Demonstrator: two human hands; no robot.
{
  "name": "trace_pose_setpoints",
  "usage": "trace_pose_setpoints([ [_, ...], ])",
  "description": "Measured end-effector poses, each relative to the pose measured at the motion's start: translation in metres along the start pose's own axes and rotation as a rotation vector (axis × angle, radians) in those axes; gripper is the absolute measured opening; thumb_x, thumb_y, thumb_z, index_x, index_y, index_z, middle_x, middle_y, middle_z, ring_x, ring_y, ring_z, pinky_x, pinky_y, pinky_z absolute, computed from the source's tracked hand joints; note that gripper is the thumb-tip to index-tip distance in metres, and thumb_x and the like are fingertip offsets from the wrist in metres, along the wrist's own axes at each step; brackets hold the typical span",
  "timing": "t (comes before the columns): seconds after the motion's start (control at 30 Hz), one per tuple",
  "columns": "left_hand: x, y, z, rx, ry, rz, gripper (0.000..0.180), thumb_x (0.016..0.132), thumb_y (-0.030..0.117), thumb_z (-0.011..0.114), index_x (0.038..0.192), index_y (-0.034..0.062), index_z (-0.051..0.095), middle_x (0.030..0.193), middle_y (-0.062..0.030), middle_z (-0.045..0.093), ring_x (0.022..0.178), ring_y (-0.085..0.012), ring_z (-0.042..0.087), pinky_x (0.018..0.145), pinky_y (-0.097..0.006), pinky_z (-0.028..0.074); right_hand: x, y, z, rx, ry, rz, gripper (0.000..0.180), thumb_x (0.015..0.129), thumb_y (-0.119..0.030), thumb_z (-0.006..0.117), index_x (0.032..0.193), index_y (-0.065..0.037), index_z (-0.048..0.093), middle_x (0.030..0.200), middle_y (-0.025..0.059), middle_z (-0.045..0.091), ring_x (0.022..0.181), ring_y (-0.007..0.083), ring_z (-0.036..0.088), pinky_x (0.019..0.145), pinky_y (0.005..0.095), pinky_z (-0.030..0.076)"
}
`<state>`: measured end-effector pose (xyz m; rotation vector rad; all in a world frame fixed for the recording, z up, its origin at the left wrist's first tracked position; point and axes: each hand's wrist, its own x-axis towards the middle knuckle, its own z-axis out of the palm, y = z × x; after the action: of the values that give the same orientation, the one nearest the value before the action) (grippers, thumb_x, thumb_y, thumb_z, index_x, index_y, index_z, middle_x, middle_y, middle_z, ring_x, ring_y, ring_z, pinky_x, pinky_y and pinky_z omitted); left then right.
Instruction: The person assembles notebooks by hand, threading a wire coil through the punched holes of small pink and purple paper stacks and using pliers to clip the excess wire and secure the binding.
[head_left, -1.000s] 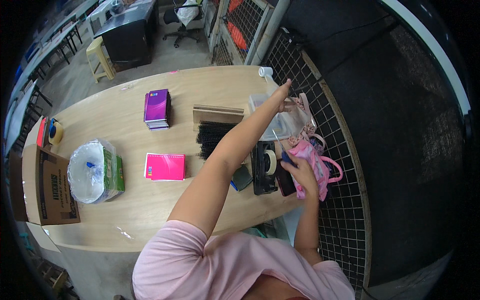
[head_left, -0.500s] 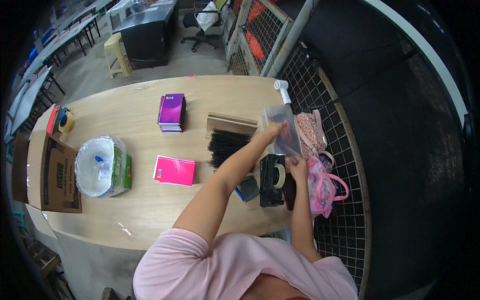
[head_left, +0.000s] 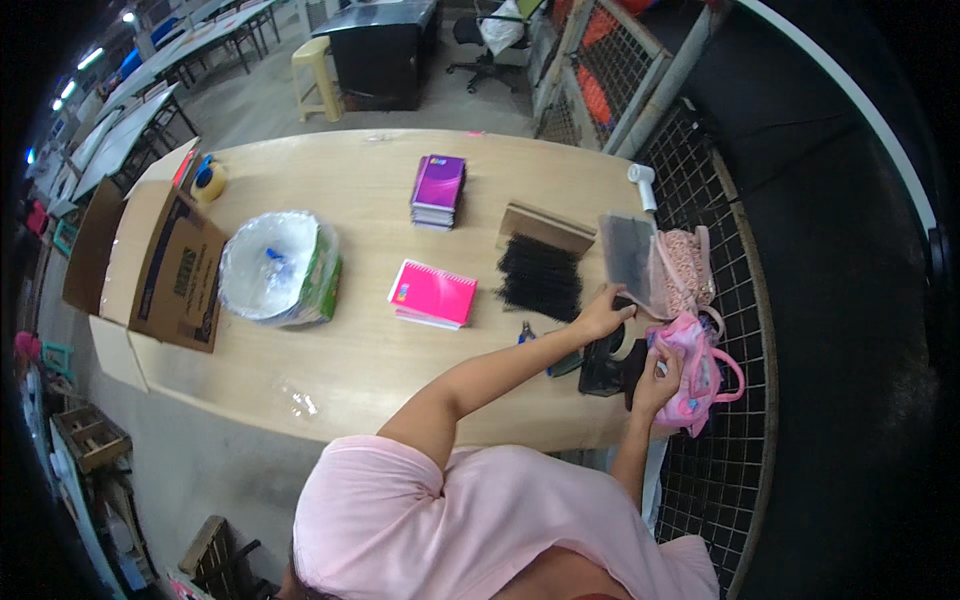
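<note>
My left hand point(head_left: 602, 315) reaches across the right side of the table, its fingers closed around the far end of a black tape dispenser point(head_left: 602, 372). A roll of tape sits in the dispenser, partly covered by the hand. My right hand point(head_left: 657, 383) is just right of it, beside a pink handbag point(head_left: 695, 375). Its fingers are bent together; anything between them is too small to make out. A dark flat object point(head_left: 634, 372) lies between the dispenser and the right hand. Beyond the hands rests a clear plastic box or sleeve point(head_left: 628, 255), touched by neither.
Black spiral binding coils point(head_left: 540, 278) lie before a wooden block point(head_left: 545, 228). Pink notebooks point(head_left: 433, 293) and a purple notebook stack point(head_left: 438, 190) are mid-table. Left stand a plastic-lined bin point(head_left: 270, 270) and a cardboard box point(head_left: 165, 265). A patterned bag point(head_left: 685, 265) borders the mesh fence point(head_left: 735, 300).
My left hand has left the clear plastic container and come nearer, to the tape dispenser. My right hand has moved from the container's near edge toward the pink handbag. The view has turned left.
</note>
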<state>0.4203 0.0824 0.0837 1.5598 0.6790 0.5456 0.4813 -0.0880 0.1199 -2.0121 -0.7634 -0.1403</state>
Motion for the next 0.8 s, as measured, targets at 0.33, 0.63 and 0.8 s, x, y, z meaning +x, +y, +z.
trace_pose_setpoints([
  [0.33,-0.245,-0.074,-0.177,-0.072,0.922,0.072,0.042,0.099,0.028,0.057,0.134,0.004,0.052,0.135,-0.0113,0.052,0.118,-0.0226,0.051,0.099,-0.037,0.042,-0.103,-0.06,0.136,0.709,-0.819,0.444,0.058,0.097,-0.045,0.06,0.141,-0.008,0.048,0.136,0.0118,0.054,0.126,0.0271,0.049,0.107,0.045,0.037],
  [0.63,-0.219,-0.148,-0.297,-0.561,0.681,-0.344,0.098,0.088,0.083,0.024,0.154,0.0112,0.031,0.148,-0.0148,0.043,0.133,-0.0315,0.042,0.112,-0.044,0.031,-0.117,-0.126,0.249,0.839,-1.138,0.776,0.092,0.077,-0.084,0.051,0.142,-0.018,0.047,0.142,0.0067,0.051,0.13,0.0315,0.042,0.107,0.0698,0.014],
  [0.8,-0.221,-0.133,-0.313,-0.394,0.355,-0.276,0.108,0.083,0.088,0.014,0.158,0.0098,0.018,0.16,-0.0168,0.025,0.147,-0.033,0.024,0.119,-0.048,0.016,-0.127,-0.146,0.263,0.807,-1.158,0.801,0.087,0.079,-0.081,0.053,0.14,-0.019,0.049,0.148,0.0106,0.046,0.14,0.0388,0.033,0.108,0.0723,0.009],
])
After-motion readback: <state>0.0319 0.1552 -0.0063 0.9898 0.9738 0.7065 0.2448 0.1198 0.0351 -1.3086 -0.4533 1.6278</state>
